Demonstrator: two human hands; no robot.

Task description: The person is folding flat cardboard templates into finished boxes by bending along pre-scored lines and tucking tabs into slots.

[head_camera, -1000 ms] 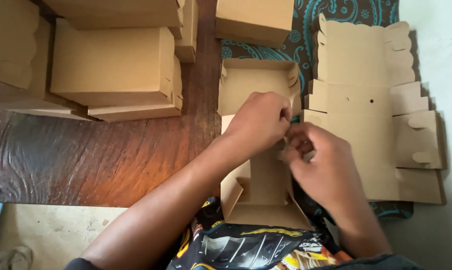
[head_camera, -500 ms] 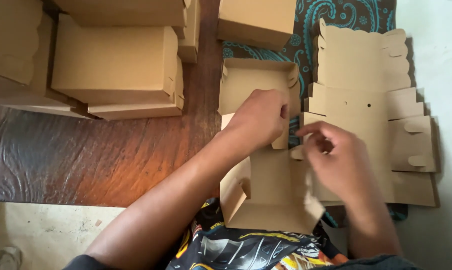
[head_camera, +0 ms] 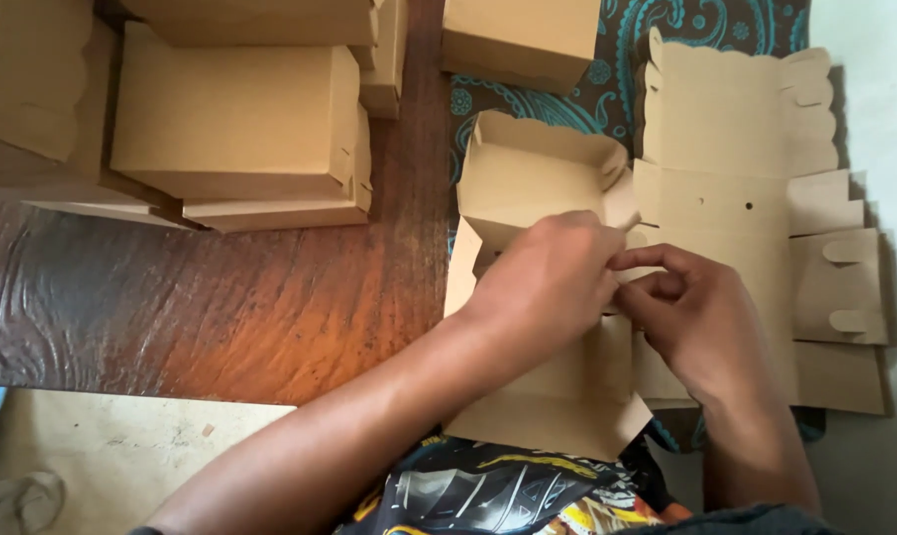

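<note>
A half-folded brown cardboard box (head_camera: 528, 178) lies in front of me, its far end raised into walls and its near flap (head_camera: 558, 406) flat over my lap. My left hand (head_camera: 548, 282) pinches a side flap of this box at its right wall. My right hand (head_camera: 691, 322) meets it there, fingers curled on the same flap. The spot where the flap joins is hidden by my fingers.
A stack of flat die-cut box blanks (head_camera: 756, 198) lies to the right on a teal patterned cloth (head_camera: 617, 79). Finished brown boxes (head_camera: 230, 119) are piled on the dark wooden table (head_camera: 221, 307) at left. One more box (head_camera: 523, 35) sits at the far edge.
My right hand drew apart to the right half a second ago, then came back to the left hand. The box's far end now stands up as walls.
</note>
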